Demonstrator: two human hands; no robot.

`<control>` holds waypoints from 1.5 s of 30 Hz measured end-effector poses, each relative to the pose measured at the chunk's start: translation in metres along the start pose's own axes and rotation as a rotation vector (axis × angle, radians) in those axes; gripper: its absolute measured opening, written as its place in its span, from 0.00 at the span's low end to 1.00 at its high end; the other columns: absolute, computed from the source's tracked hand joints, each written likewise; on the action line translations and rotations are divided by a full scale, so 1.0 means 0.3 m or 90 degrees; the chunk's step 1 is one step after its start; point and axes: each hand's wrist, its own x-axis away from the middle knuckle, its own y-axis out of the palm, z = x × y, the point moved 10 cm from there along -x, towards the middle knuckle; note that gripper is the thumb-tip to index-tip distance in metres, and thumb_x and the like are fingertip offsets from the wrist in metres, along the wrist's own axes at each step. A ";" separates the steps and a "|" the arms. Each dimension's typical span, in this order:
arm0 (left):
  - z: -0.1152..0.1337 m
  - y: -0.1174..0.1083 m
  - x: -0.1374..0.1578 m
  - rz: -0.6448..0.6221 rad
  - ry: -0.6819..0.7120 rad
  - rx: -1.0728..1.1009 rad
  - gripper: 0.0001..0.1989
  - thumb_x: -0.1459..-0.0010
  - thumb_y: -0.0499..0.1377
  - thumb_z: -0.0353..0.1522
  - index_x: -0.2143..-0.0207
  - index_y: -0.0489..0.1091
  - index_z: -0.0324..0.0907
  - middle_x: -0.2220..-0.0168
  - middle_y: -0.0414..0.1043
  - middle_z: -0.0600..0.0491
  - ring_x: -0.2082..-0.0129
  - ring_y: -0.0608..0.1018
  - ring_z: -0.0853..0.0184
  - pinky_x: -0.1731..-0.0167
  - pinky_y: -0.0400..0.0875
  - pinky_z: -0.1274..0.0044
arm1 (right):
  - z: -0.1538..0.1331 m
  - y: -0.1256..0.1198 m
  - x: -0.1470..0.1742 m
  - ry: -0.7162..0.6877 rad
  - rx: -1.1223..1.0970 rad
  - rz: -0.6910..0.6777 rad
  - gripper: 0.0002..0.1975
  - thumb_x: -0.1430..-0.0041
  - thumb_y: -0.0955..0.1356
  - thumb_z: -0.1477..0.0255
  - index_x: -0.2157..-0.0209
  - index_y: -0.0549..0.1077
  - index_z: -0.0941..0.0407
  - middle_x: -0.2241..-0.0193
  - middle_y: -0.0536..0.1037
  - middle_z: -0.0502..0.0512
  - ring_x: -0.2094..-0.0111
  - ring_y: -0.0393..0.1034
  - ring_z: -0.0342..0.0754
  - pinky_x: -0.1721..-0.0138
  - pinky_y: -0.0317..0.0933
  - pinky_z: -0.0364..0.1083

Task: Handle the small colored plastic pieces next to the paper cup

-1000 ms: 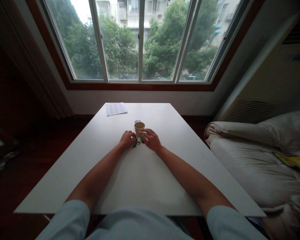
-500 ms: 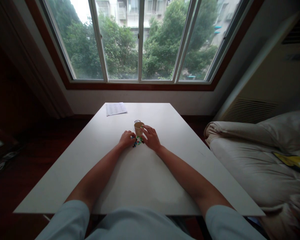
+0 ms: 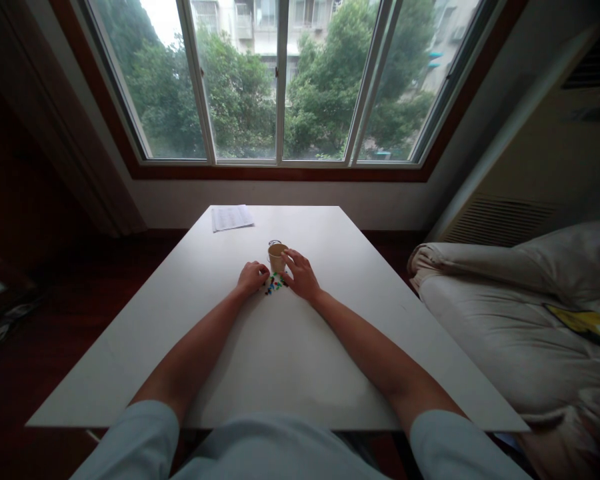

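Observation:
A small tan paper cup (image 3: 277, 263) stands upright on the white table (image 3: 280, 360), its mouth facing up. Small loose beads (image 3: 275, 284), green, blue, red and dark, lie scattered in front of it. My left hand (image 3: 253, 277) rests at the left side of the beads, fingers curled together; what they hold, if anything, is hidden. At the cup's right side is my right hand (image 3: 303, 275), its fingers reaching over the rim and the thumb apart, low near the beads. No bead shows in its fingers. The inside bottom of the cup is out of sight.
Just behind the cup lies a thin dark loop (image 3: 275, 242), possibly a cord. Printed sheets of paper (image 3: 233, 218) sit at the table's far left corner. A padded beige sofa (image 3: 480, 313) stands to the right, and a window (image 3: 280, 87) is beyond the table.
A green bead seen at my right fingertips by the rim no longer shows. My left hand has shifted slightly, and the blue bead at its fingertips is out of view.

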 end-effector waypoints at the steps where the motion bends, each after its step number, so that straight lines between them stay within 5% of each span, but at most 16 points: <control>1: 0.002 -0.003 0.003 0.006 0.000 -0.002 0.10 0.42 0.59 0.37 0.66 0.80 0.45 0.64 0.76 0.49 0.60 0.74 0.62 0.54 0.66 0.72 | -0.002 -0.002 0.001 -0.002 -0.004 0.002 0.30 0.34 0.64 0.63 0.33 0.57 0.53 0.35 0.60 0.60 0.33 0.50 0.57 0.35 0.53 0.60; 18: -0.022 -0.010 0.009 0.031 -0.008 -0.010 0.14 0.37 0.54 0.32 0.61 0.80 0.48 0.60 0.75 0.49 0.58 0.72 0.61 0.54 0.66 0.71 | 0.043 -0.100 0.015 0.080 -0.071 0.115 0.19 0.32 0.61 0.64 0.42 0.68 0.51 0.45 0.69 0.60 0.44 0.61 0.55 0.42 0.60 0.58; 35: -0.050 -0.078 0.016 0.082 -0.065 -0.044 0.10 0.40 0.57 0.35 0.63 0.78 0.45 0.60 0.75 0.48 0.56 0.71 0.59 0.52 0.65 0.69 | 0.033 -0.038 0.020 0.060 -0.109 0.020 0.14 0.31 0.61 0.65 0.59 0.76 0.54 0.63 0.75 0.57 0.59 0.66 0.49 0.55 0.62 0.48; 45: 0.057 -0.109 0.022 0.060 0.060 -0.027 0.12 0.41 0.55 0.33 0.68 0.79 0.45 0.64 0.78 0.49 0.58 0.71 0.59 0.51 0.63 0.67 | 0.032 -0.023 0.020 0.059 -0.101 -0.004 0.14 0.31 0.61 0.65 0.60 0.76 0.54 0.65 0.75 0.56 0.61 0.67 0.48 0.56 0.62 0.47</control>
